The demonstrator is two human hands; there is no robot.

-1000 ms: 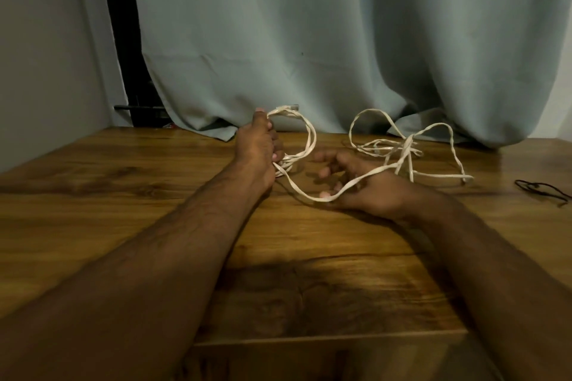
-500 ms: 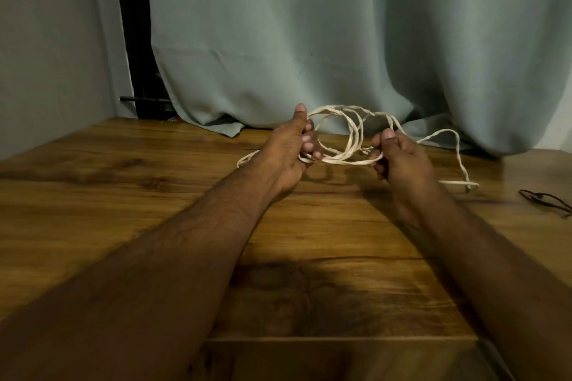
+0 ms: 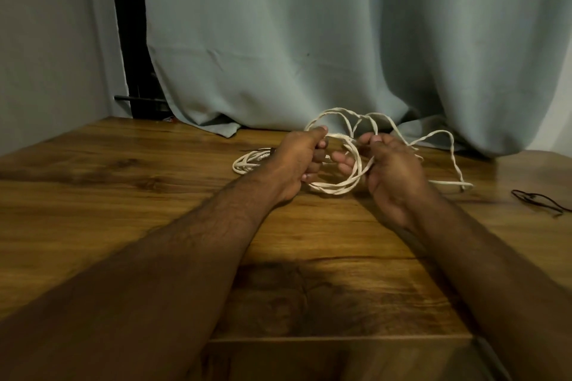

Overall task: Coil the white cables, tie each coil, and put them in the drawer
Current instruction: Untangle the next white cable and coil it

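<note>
While both hands grip loops mid-frame: left hand, right hand hold white cable | coil unfinished | untied | drawer unseen

Two hands are showing: the left hand and the right hand, both gripping one white cable being looped between them. One finished white coil is lying at nine o'clock from the left hand. One thin black cord is lying at three o'clock. One wooden counter is carrying everything. One pale curtain is hanging at twelve o'clock.
</note>
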